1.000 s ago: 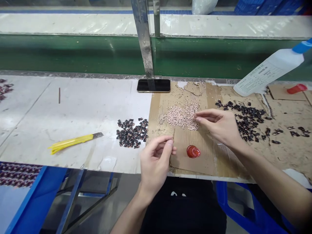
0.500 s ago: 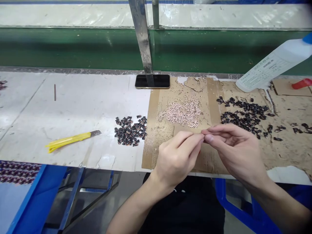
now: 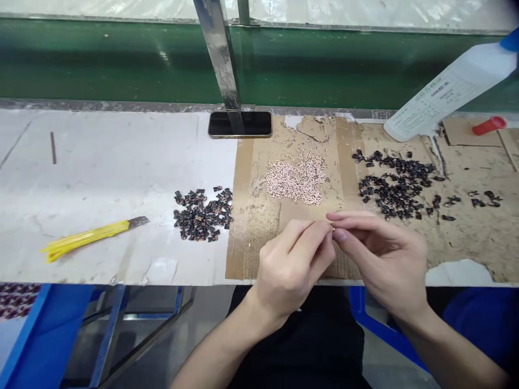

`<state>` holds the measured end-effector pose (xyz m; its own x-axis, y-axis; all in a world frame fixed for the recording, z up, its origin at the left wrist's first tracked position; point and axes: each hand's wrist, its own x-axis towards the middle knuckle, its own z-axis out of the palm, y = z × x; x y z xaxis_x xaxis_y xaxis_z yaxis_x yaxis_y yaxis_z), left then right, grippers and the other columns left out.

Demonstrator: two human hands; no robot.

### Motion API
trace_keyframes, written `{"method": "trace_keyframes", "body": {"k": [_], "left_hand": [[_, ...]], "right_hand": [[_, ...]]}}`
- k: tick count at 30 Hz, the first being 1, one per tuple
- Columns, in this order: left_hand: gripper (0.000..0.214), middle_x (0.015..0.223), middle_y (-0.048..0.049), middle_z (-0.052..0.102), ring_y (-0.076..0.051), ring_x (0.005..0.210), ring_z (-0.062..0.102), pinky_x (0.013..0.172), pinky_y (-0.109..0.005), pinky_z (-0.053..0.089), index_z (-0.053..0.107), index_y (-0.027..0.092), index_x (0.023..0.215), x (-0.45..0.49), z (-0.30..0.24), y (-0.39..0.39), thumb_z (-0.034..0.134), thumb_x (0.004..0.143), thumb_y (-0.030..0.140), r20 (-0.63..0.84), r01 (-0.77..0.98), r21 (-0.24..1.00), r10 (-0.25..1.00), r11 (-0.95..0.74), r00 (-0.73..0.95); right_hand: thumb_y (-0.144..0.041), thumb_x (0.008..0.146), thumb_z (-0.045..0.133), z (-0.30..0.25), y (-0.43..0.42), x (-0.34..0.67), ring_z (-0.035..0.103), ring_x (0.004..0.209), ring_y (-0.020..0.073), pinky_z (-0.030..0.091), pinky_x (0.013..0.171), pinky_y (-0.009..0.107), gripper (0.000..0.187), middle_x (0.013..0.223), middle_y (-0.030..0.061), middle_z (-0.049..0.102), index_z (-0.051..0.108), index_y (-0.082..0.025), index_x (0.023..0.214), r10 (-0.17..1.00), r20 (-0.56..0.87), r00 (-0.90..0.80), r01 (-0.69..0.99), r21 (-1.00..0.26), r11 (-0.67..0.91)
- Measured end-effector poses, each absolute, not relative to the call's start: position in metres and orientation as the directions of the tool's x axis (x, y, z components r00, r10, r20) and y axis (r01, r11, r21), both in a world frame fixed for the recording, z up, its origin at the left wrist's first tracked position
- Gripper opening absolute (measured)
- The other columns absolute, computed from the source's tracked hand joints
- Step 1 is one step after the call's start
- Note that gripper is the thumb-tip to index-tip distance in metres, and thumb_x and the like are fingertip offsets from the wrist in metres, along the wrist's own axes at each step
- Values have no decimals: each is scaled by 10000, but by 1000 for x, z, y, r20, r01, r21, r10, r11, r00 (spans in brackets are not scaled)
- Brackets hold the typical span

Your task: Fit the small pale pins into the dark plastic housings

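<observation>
Head view. Person at a bench, both bare hands over a brown cardboard sheet [image 3: 237, 243], near its front edge. Left hand [image 3: 294, 265] turned knuckles up, fingers curled, thumb and forefinger brought together. Right hand [image 3: 389, 259] opposite, thumb and fingertips drawn close to the left fingertips; its palm is partly open. A tiny light speck shows where the tips meet; too small and too covered to identify, so cannot tell which hand grips it, or whether either does.

Just beyond the hands, on the same cardboard: a loose heap of tiny copper-pink pieces [image 3: 295, 181], stray bits scattered around its far side. Left of the cardboard, on the white bench top [image 3: 101, 178], a cluster of small black pieces [image 3: 203, 216] with coppery glints. Right of the heap, a wider spread of black bits [image 3: 399, 186], a few strays farther right.

Around: dark phone [image 3: 240, 125] lying at the foot of a metal post [image 3: 221, 54]; yellow tool [image 3: 93, 236] with a flat grey tip, well left; white bottle [image 3: 450, 89] with blue top, far right; red cap [image 3: 489, 125] near it.
</observation>
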<state>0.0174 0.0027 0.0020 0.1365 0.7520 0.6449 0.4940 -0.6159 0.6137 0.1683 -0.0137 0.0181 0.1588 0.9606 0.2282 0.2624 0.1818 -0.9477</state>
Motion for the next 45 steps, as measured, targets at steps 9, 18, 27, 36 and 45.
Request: {"method": "trace_keyframes", "body": {"k": [9,18,27,36,45], "left_hand": [[100,897,-16,802,-116,768,777,736,-184,631,729,177,1002,16,-2,-10,686,964,96,636,523,604,759,-602,139],[110,961,-5,833,-122,826,786,834,-221,666,786,189,980,-2,-8,-19,746,939,95,408,390,839,913,-380,12],[317,1093,-24,787,-111,854,772,794,-210,673,778,196,1218,-22,-20,-28,713,941,57,239,217,952,967,-215,-90],[252,1002,-5,810,-130,838,801,799,-203,688,771,224,1159,-19,-9,-28,730,944,100,13,38,999,996,-10,-86],[148,850,-2,822,-113,746,787,706,-177,669,825,204,955,2,-7,-15,739,917,90,-338,-417,787,883,455,324]], "right_hand": [[-68,910,698,21,-23,167,773,914,174,676,763,266,202,983,31,787,747,-262,944,976,205,67,306,-936,176],[-63,893,697,6,-31,183,734,909,207,629,810,374,211,976,38,748,710,-263,958,951,308,14,554,-794,249],[-108,875,748,-5,-33,193,731,1000,251,608,833,424,195,1139,96,736,691,-257,989,892,369,-260,829,-389,402],[-98,886,739,2,-34,191,713,1052,262,598,906,458,201,1141,79,731,716,-276,975,936,308,-169,763,-561,322],[-205,973,708,16,-37,187,761,1080,218,672,903,364,106,1108,31,787,766,-294,978,999,-38,-13,173,-984,-35]]}}
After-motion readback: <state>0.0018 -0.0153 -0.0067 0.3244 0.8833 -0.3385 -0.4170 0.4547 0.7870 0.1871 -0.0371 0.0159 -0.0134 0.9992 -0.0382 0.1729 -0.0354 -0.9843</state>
